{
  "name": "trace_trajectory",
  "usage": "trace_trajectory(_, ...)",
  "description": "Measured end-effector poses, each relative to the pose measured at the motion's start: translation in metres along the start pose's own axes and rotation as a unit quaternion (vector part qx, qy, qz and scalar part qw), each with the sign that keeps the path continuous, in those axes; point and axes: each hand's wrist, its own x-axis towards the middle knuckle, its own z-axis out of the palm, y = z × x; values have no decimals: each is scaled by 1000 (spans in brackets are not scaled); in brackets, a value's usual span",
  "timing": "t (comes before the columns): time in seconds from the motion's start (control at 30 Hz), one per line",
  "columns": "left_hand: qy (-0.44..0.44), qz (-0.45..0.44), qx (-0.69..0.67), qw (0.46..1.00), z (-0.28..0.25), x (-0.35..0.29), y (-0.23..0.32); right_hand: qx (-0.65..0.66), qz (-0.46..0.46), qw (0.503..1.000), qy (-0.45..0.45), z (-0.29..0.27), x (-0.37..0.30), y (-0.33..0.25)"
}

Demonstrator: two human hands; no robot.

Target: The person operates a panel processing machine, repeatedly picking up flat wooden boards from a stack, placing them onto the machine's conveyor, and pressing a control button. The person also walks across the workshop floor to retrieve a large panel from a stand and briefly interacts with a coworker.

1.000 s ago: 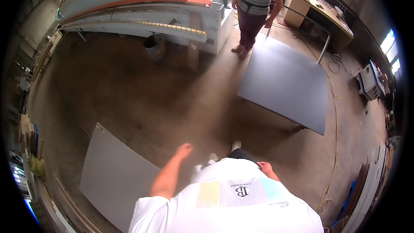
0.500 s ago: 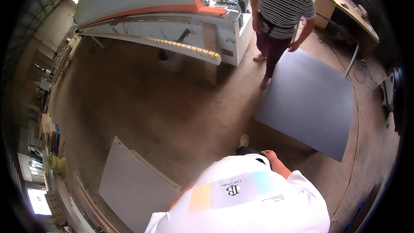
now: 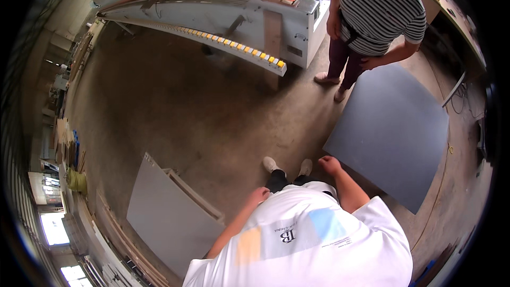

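My right hand (image 3: pixel 330 165) is held out beside the near left corner of a large dark grey panel (image 3: pixel 390 133). Its fingers are curled in and nothing shows in them; whether it touches the panel I cannot tell. At the left side of my white shirt hangs my left hand (image 3: pixel 259 194), its fingers smeared by motion and no object visible in it. A co-worker in a striped shirt (image 3: pixel 374 13) stands at the panel's far edge, one hand (image 3: pixel 370 64) next to it.
A long machine (image 3: pixel 212 21) with an orange strip and a row of yellow and white rollers (image 3: pixel 234 45) spans the far side. Light grey boards (image 3: pixel 170 223) stand at the near left. A yellow cable (image 3: pixel 442 183) runs along the floor at right.
My right hand has moved out from my body toward the panel corner. My left hand and both feet have come into view. The co-worker appears closer and leans over the panel's far edge.
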Motion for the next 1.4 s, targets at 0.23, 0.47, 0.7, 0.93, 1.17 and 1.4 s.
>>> trace_trajectory(0.23, -19, -63, -54, 996, -61, 46, 1, -168, -48, 983, -63, 10, -4, 23)
trace_trajectory(0.47, -13, -103, 16, 994, -82, 40, -50, 90, 101, 989, 51, -18, -11, 45)
trace_trajectory(0.7, -93, -56, 14, 994, -38, 22, -96, 51, 70, 996, 33, -7, -14, 43)
trace_trajectory(0.93, -102, -55, -10, 993, -51, 37, -66, -77, -3, 997, 9, 29, 5, 40)
trace_trajectory(1.17, -43, -60, 3, 997, -78, 33, -37, -46, 54, 997, -37, -2, -18, -19)
trace_trajectory(1.4, -61, -53, 8, 997, -75, 36, -41, -59, 25, 997, 38, 6, -6, 21)
